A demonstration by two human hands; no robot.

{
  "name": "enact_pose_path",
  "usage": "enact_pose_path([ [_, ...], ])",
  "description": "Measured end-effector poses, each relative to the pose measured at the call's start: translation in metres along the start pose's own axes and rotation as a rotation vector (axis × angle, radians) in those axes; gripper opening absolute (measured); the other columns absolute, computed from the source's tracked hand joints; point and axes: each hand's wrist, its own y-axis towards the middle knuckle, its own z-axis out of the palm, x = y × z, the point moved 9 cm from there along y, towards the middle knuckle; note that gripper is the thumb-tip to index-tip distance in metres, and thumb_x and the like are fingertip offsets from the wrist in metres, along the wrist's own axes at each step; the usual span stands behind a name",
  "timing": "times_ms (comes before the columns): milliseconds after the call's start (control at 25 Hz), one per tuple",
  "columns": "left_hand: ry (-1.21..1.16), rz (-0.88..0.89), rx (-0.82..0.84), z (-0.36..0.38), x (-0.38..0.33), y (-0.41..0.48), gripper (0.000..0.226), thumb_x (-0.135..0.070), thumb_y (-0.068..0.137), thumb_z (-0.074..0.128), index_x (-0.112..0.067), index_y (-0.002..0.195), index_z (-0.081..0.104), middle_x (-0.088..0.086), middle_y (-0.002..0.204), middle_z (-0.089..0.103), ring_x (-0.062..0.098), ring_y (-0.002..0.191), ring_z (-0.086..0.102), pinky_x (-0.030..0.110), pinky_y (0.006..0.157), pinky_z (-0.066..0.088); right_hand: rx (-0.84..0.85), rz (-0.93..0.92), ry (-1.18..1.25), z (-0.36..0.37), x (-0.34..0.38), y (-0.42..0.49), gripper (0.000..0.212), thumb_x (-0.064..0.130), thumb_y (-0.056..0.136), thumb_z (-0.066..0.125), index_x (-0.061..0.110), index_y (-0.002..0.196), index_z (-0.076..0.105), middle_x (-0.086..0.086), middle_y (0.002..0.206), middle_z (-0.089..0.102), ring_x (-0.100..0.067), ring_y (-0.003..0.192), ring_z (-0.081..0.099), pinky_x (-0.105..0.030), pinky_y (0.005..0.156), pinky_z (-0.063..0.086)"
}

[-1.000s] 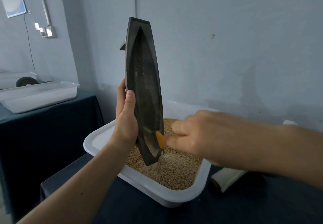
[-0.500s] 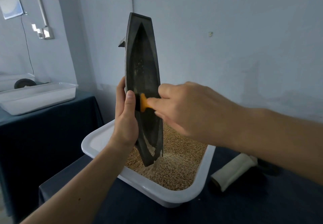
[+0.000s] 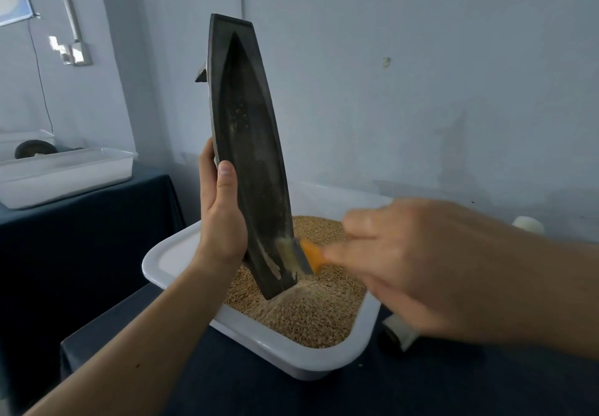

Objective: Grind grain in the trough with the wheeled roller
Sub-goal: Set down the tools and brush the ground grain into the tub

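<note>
Now the brush [image 3: 304, 255] sits low on the trough [image 3: 246, 156], close to its bottom tip, whereas half a second ago it was at mid-height beside the left thumb. A second ago it was low as well, so the right hand [image 3: 405, 263] is running repeated downward strokes along the channel. That hand is blurred by motion, but its fingers appear to pinch the orange handle. The left hand [image 3: 222, 221] wraps the trough's edge, thumb on the front rim, and holds it almost upright with the lower tip just above the grain [image 3: 317, 315] in the white tub [image 3: 168, 253]. Pale powder clings around the bristles, and a thin dusting falls off the tip onto the heap. I judge the grinding is over for this batch and this is the emptying: each stroke sweeps residue out. Specks show higher up the channel, so another pass or two looks needed. A dark wheel [image 3: 34, 149] behind the second tub [image 3: 64, 172] on the far table [image 3: 97, 221] may be the roller, though I cannot tell
</note>
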Motion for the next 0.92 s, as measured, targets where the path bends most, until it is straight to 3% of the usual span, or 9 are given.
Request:
enact_pose_path([
  [160, -0.016, 0.015, -0.010, -0.001, -0.003, 0.000, 0.042, -0.035, 0.106, 0.033, -0.025, 0.147, 0.035, 0.007, 0.137, 0.051, 0.019, 0.122, 0.056, 0.026, 0.088, 0.053, -0.128, 0.029, -0.061, -0.008, -0.009, 0.025, 0.034, 0.010, 0.092, 0.059, 0.019, 0.124, 0.064, 0.005, 0.084, 0.045, -0.013, 0.057, 0.043, -0.031, 0.053, 0.048],
  [280, 0.014, 0.025, -0.011, -0.001, -0.005, 0.000, 0.044, -0.037, 0.106, 0.034, -0.025, 0.148, 0.034, 0.006, 0.139, 0.050, 0.021, 0.126, 0.053, 0.036, 0.098, 0.051, -0.130, 0.040, -0.013, 0.007, -0.007, 0.036, 0.041, 0.009, 0.096, 0.056, 0.022, 0.135, 0.059, 0.007, 0.090, 0.046, -0.010, 0.062, 0.044, -0.025, 0.058, 0.045],
  [480, 0.055, 0.058, -0.005, 0.000, -0.008, -0.002, 0.046, -0.038, 0.105, 0.034, -0.026, 0.149, 0.032, 0.002, 0.143, 0.047, 0.020, 0.132, 0.047, 0.046, 0.109, 0.043, 0.059, 0.002, 0.175, 0.023, -0.002, 0.013, 0.026, 0.022, 0.098, 0.049, 0.028, 0.116, 0.067, 0.013, 0.090, 0.050, -0.006, 0.072, 0.050, -0.025, 0.062, 0.047],
  [680, 0.075, 0.109, 0.008, 0.003, -0.014, -0.004, 0.047, -0.037, 0.106, 0.033, -0.023, 0.151, 0.029, 0.005, 0.143, 0.045, 0.020, 0.130, 0.048, 0.041, 0.103, 0.049, -0.118, 0.069, 0.085, -0.004, -0.016, 0.019, 0.029, 0.016, 0.096, 0.051, 0.026, 0.120, 0.066, 0.009, 0.086, 0.049, -0.009, 0.064, 0.049, -0.027, 0.057, 0.047],
  [760, 0.077, 0.126, 0.018, 0.004, -0.017, -0.005, 0.047, -0.035, 0.106, 0.033, -0.020, 0.151, 0.028, 0.009, 0.143, 0.044, 0.025, 0.131, 0.047, 0.051, 0.104, 0.047, -0.135, 0.059, 0.048, 0.001, -0.009, 0.029, 0.036, 0.013, 0.099, 0.049, 0.025, 0.131, 0.060, 0.008, 0.091, 0.046, -0.010, 0.067, 0.047, -0.026, 0.059, 0.046],
  [920, 0.104, 0.177, 0.031, 0.006, -0.022, -0.006, 0.046, -0.029, 0.108, 0.031, -0.016, 0.152, 0.025, 0.009, 0.145, 0.042, 0.028, 0.135, 0.043, 0.056, 0.107, 0.041, 0.088, 0.000, 0.127, 0.021, 0.007, 0.024, 0.026, 0.020, 0.096, 0.053, 0.032, 0.117, 0.065, 0.013, 0.090, 0.047, -0.005, 0.072, 0.048, -0.025, 0.063, 0.048],
])
